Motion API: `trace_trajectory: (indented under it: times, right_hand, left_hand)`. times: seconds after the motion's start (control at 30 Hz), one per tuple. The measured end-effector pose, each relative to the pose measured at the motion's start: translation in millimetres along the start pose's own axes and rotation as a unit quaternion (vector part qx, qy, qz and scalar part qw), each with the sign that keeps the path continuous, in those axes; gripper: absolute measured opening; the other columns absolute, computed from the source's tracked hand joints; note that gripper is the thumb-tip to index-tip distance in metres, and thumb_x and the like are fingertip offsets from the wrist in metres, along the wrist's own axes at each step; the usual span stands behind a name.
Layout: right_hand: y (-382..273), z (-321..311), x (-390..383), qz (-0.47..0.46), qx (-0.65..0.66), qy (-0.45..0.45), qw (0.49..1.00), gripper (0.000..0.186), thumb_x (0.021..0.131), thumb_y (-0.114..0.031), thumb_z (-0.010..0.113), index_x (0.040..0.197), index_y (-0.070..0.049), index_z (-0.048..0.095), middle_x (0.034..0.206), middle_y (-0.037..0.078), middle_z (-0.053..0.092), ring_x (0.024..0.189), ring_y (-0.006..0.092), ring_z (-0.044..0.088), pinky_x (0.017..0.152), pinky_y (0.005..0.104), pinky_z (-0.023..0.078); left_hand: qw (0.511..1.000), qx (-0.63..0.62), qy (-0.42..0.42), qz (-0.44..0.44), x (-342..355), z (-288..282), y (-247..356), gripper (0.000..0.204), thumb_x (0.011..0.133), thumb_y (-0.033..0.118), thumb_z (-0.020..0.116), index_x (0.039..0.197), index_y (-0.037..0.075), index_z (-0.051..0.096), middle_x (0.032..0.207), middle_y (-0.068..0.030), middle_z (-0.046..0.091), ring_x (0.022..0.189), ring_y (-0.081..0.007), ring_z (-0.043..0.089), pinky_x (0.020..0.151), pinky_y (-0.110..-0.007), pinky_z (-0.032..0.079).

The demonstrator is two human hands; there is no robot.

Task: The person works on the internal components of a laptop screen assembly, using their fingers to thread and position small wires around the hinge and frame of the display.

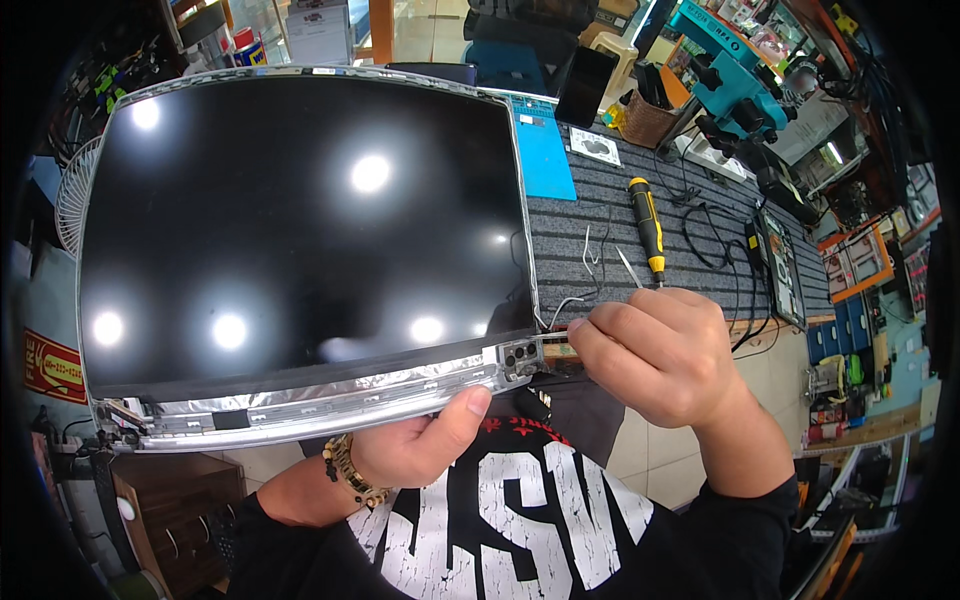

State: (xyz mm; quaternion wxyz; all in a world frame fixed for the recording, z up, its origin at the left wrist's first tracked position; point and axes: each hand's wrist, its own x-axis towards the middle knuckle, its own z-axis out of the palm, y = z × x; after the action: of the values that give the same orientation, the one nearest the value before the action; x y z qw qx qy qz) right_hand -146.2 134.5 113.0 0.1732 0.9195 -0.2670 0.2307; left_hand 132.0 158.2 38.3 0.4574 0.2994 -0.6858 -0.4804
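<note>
A laptop screen lid (310,220), its bezel off, fills the upper left, with exposed foil and a hinge (520,355) along its bottom edge. My left hand (420,450) grips it from below, thumb pressed on the bottom rim. My right hand (660,360) is closed beside the lid's lower-right corner, fingertips at a thin metal piece near the hinge; what exactly it holds I cannot make out. Just beyond that hand lie a yellow-and-black screwdriver (648,220), a thin pale pointed tool (627,265) and loose white strips (590,250).
The grey ribbed bench mat (690,300) holds a blue silicone mat (545,170), black cables (700,230), an opened device (780,265), a teal microscope (725,70), a dark tablet (585,85) and a basket (650,115). A wire fan guard (75,195) stands behind the lid's left edge.
</note>
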Motion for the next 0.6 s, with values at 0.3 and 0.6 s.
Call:
trace_trajectory:
  times: [0.3,0.6]
  right_hand:
    - [-2.1,-0.3,1.9,-0.010,-0.021,0.001,1.000,0.020,0.072,-0.015,0.075,0.088,-0.006,0.069,0.077,-0.001,0.057,0.059,0.0114,0.053,0.048,0.0274,0.041]
    - [-2.2,-8.7,2.7,-0.010,-0.012,-0.043,0.999,0.025,0.075,-0.015,0.073,0.096,-0.003,0.075,0.085,0.005,0.068,0.060,0.0147,0.060,0.047,0.0291,0.041]
  left_hand:
    - [1.000,-0.001,-0.001,-0.017,-0.2,1.2,-0.6,0.020,0.104,0.010,0.065,0.117,-0.003,0.071,0.098,-0.0035,0.071,0.088,-0.0140,0.064,0.082,-0.031,0.052]
    - [0.999,-0.036,0.007,0.002,1.0,2.7,-0.6,0.022,0.103,0.008,0.065,0.120,-0.003,0.071,0.104,-0.0045,0.072,0.093,-0.0145,0.065,0.087,-0.032,0.053]
